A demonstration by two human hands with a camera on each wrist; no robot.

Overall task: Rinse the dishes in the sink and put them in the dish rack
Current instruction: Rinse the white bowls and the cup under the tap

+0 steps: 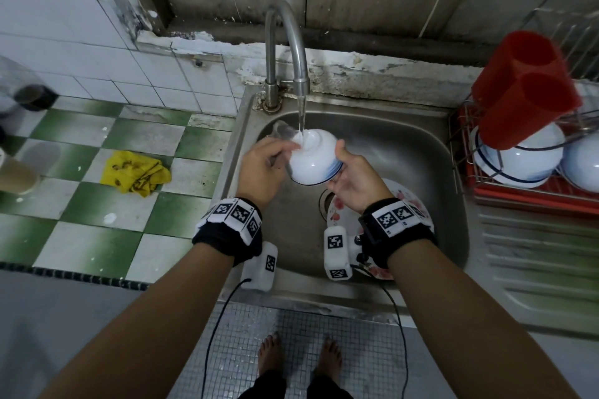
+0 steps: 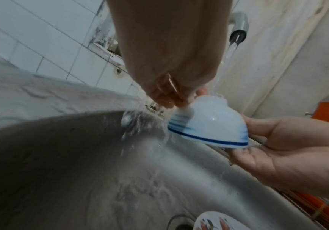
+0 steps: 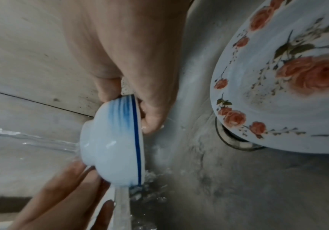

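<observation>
A white bowl (image 1: 312,159) (image 2: 209,124) (image 3: 110,147) with a blue rim band is held upside down and tilted over the sink (image 1: 405,146). Water from the faucet (image 1: 291,42) (image 2: 238,26) lands on its foot and runs off. My right hand (image 1: 350,178) (image 2: 287,147) (image 3: 140,77) grips the rim, thumb on the outer wall and fingers under the edge. My left hand (image 1: 269,165) (image 2: 165,93) (image 3: 65,194) pinches the bowl at its foot, in the stream. A rose-patterned plate (image 1: 340,207) (image 2: 215,221) (image 3: 287,77) lies in the basin beneath my right wrist, partly over the drain.
The dish rack (image 1: 518,194) stands at the right with a red tray, a red cutlery holder (image 1: 525,87) and two white bowls (image 1: 515,162) upside down. A yellow cloth (image 1: 136,172) lies on the green-and-white tiled counter on the left.
</observation>
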